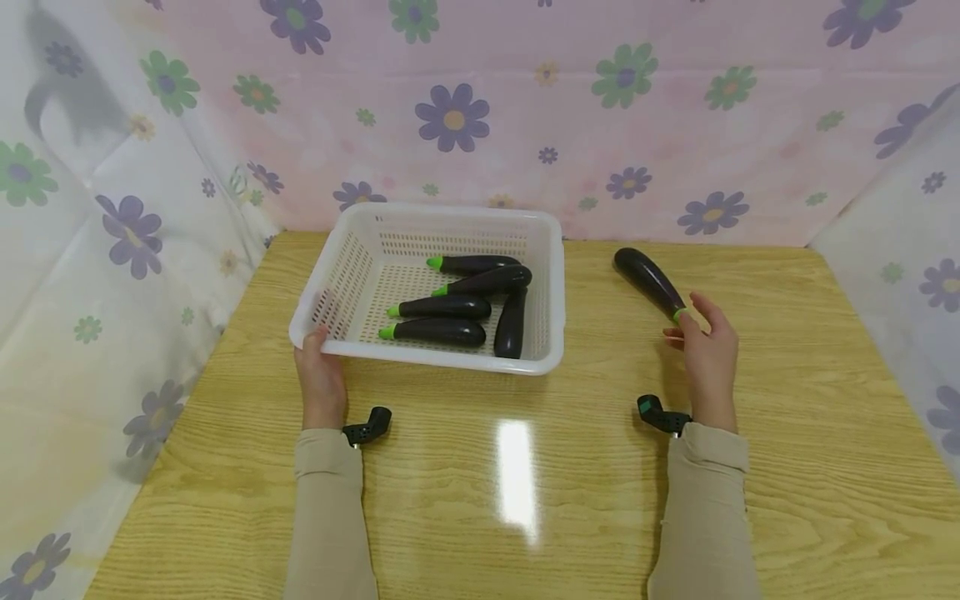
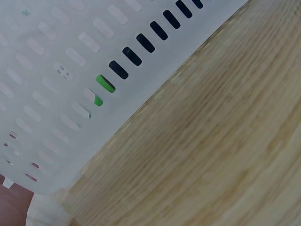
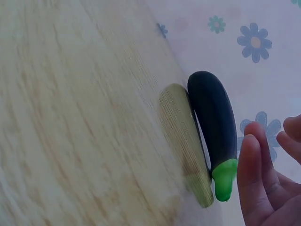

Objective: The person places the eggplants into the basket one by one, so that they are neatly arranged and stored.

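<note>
A white plastic basket (image 1: 551, 292) holds several dark eggplants (image 1: 442, 332) with bright green stems. My left hand (image 1: 321, 379) grips its front left corner, the thumb over the rim and the other fingers hidden below. Through the slots of the basket wall (image 2: 61, 108), dark skin and a green stem show in the left wrist view. On the table to the right of the basket lies a single eggplant (image 1: 648, 279), its green stem (image 3: 225, 179) toward me. My right hand (image 1: 708, 350) is right at that stem, fingers (image 3: 251, 169) beside it and spread from the thumb.
The wooden table (image 1: 450, 483) is glossy, with a bright reflection in front of the basket. A flowered curtain (image 1: 510, 108) stands along the back edge, and similar cloth hangs at both sides. Black wrist cameras (image 1: 369, 425) sit on both forearms.
</note>
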{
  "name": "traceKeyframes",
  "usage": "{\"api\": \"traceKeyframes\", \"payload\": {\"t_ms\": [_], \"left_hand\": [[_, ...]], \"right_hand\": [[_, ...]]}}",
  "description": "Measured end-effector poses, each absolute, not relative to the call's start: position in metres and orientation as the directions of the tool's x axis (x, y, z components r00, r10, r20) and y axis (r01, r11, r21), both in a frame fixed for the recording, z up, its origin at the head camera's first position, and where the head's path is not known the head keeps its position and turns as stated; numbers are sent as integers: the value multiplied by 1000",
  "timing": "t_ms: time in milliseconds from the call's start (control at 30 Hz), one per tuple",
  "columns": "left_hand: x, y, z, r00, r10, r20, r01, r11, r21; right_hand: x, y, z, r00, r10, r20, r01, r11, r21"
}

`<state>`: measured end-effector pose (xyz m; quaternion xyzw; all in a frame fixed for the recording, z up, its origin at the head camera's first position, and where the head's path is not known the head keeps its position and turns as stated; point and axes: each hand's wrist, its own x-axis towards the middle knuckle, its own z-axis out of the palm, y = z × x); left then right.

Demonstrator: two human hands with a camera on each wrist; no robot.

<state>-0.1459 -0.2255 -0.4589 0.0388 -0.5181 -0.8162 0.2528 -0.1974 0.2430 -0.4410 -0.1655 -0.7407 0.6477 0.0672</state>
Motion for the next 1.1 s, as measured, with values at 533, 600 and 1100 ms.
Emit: {"api": "traceKeyframes", "payload": {"t_ms": [533,600,1100], "left_hand": [[-147,-226,-459,-865,-461,199,378,-338,862],[-147,-226,-459,-865,-461,200,380,-340,860],[-145,-226,-460,-870,-453,192,365,-333,869]], "right_hand": [[-200,245,-450,-961,170,-219,194,-151,-969],[-201,245,-451,-961,161,-224,199,-157,-967],[-202,245,-452,-942,208,-262,213,-231,-949]]}}
